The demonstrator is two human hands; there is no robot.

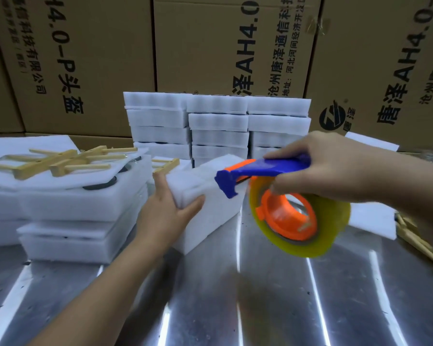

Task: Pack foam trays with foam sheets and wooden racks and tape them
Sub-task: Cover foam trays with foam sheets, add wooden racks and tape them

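Observation:
A closed white foam tray pack [210, 211] stands tilted on the metal table [235, 295] in the middle. My left hand [168, 211] grips its left end, thumb on the near face. My right hand [330, 168] holds the blue handle of a blue and orange tape dispenser [265, 171] with a yellowish tape roll [300, 221]. The dispenser's blue head sits against the pack's right part. Wooden racks [60, 163] lie on foam sheets over open trays at the left.
Stacks of closed foam packs [218, 126] stand behind the one I hold. Foam trays are piled at the left [73, 221]. More wooden racks [415, 238] and a foam sheet [370, 221] lie at the right. Large cardboard boxes [210, 46] wall off the back.

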